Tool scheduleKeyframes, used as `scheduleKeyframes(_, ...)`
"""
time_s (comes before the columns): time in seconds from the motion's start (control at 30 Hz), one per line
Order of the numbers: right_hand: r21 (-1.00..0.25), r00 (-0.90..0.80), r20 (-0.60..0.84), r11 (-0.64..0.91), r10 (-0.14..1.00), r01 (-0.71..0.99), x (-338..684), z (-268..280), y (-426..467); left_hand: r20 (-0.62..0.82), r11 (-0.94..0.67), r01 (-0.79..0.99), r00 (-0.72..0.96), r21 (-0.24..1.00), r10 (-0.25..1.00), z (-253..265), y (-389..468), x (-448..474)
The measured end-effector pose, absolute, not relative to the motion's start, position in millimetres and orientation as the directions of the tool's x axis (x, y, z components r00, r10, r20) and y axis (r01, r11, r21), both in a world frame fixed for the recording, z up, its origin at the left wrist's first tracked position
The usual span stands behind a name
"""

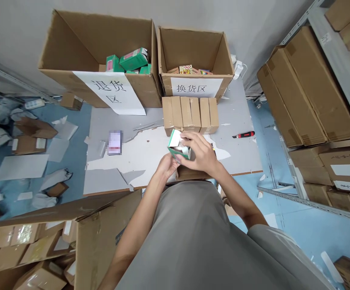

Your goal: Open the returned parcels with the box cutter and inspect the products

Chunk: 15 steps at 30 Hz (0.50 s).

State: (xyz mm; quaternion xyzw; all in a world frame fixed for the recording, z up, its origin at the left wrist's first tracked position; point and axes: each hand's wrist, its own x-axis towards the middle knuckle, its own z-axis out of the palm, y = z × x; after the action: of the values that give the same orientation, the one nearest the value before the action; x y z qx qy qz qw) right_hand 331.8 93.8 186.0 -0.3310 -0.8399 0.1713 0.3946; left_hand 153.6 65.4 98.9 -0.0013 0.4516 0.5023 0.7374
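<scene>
A small green and white carton is held up over the table's near edge, its top flap raised and something white showing inside. My left hand grips it from below on the left. My right hand is curled around its right side, fingers at the opening and thumb against the front. Below my hands lies a brown cardboard box, mostly covered by them. Just beyond the carton, several small brown boxes stand in a row.
Two large open cardboard boxes, the left one with green cartons and the right one with small colourful packs, stand at the back. A red utility knife lies right, a phone left. Shelving with boxes flanks the right side.
</scene>
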Motion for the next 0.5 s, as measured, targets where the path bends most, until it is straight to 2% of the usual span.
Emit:
scheduleKeyframes(0.13, -0.35, -0.557, 0.588, 0.805, 0.587, 0.478, 337.6, 177.9, 75.6, -0.662, 0.469, -0.683, -0.028, 0.56, 0.749, 105.7, 80.1, 156.9)
scheduleKeyframes(0.3, -0.226, -0.612, 0.515, 0.784, 0.6, 0.578, 340.5, 178.1, 72.1, -0.661, 0.498, -0.644, -0.016, 0.581, 0.75, 109.2, 82.9, 157.3)
scheduleKeyframes(0.4, -0.183, -0.639, 0.523, 0.807, 0.564, 0.562, 341.8, 182.0, 70.1, -0.644, 0.489, -0.645, -0.008, 0.588, 0.765, 111.4, 83.2, 153.5)
scheduleKeyframes(0.5, -0.205, -0.662, 0.517, 0.83, 0.542, 0.519, 344.2, 183.1, 68.4, -0.635, 0.501, -0.623, 0.009, 0.6, 0.772, 113.1, 84.3, 149.9)
